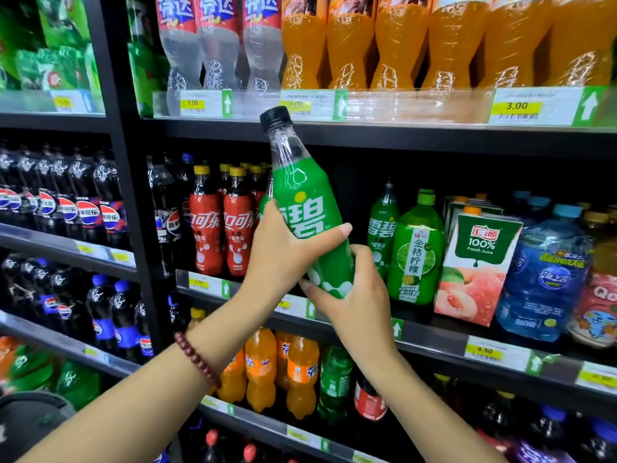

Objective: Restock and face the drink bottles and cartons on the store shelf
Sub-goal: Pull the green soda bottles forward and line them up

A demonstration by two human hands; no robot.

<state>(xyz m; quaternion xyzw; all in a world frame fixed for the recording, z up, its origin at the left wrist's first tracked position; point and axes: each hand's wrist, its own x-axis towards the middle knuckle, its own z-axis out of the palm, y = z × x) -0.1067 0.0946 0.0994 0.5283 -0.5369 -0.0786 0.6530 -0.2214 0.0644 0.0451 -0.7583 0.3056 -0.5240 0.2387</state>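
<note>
Both hands (283, 252) round left-tilted green bottle (309, 208)

Both arms extend forward and upward. Left hand (283, 248) grips the bottle (309, 208) at mid-body; right hand (354, 295) grips its base, fingers curled.

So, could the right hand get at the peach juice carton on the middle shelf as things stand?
Probably not yet: the right hand has its grip on the green Sprite bottle. The peach juice carton stands unobstructed at the shelf front.
</note>
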